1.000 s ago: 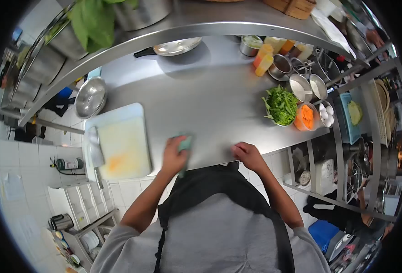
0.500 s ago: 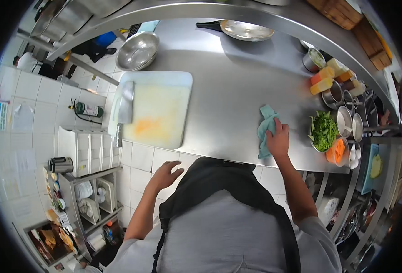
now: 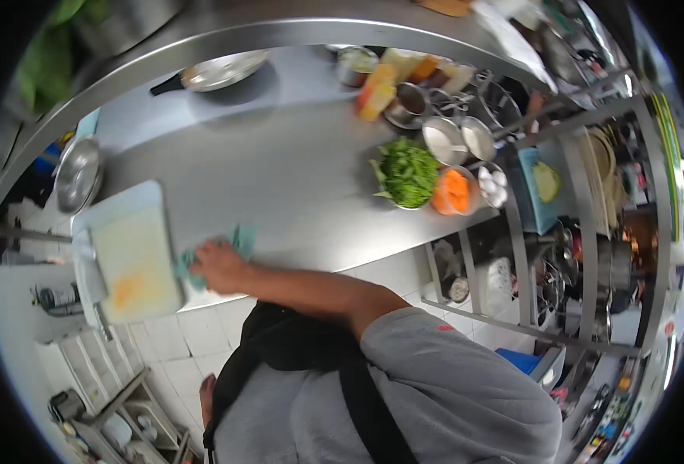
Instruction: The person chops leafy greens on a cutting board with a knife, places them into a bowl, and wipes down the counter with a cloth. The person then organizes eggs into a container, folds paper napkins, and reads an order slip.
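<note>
The right grip [image 3: 218, 265], clamped on the cloth [image 3: 243, 240], has swept across until the cutting board [image 3: 138, 246] sits just left, bringing the wiping there, the left grip's [image 3: 207, 393] closure unclear

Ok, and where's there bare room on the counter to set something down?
The middle of the counter is free, between cutting board, pan and leafy greens. So is the front strip between the cloth under the right hand and the greens. The right end is crowded: greens, orange pieces, metal containers and squeeze bottles stand close together.
</note>
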The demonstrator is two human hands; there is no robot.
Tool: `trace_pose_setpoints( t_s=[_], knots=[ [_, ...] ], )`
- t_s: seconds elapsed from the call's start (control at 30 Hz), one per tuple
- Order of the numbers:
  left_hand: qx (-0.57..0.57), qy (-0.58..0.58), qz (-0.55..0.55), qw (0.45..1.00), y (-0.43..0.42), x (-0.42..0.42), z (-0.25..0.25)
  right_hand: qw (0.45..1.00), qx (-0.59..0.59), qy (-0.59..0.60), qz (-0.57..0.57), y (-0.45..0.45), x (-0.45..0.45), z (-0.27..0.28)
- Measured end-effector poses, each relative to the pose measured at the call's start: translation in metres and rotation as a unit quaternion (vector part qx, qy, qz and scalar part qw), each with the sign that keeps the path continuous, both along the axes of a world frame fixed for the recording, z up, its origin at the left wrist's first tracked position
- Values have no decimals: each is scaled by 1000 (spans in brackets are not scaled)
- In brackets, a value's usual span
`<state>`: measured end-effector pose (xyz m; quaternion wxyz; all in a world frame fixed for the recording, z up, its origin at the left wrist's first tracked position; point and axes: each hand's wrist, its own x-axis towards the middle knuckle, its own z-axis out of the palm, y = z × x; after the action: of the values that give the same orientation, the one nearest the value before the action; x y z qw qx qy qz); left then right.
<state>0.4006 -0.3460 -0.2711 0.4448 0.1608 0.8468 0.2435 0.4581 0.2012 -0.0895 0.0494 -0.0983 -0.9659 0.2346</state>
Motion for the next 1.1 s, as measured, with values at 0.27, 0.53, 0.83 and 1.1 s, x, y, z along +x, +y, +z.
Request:
trace_pose_setpoints(
  t_s=[0.27, 0.53, 0.83, 1.1],
  knots=[
    [-100, -166, 211, 958, 118, 101, 23, 986, -42, 47, -154, 68, 279, 0],
    [-38, -162, 120, 979, 206, 173, 65, 937, 23, 82, -339, 143, 504, 1],
    [-104, -150, 149, 972, 191, 222, 109, 796, 61, 66, -599, 227, 696, -11],
    [-152, -140, 299, 932, 123, 270, 143, 710, 7, 33, -703, 254, 653, -50]
  ],
)
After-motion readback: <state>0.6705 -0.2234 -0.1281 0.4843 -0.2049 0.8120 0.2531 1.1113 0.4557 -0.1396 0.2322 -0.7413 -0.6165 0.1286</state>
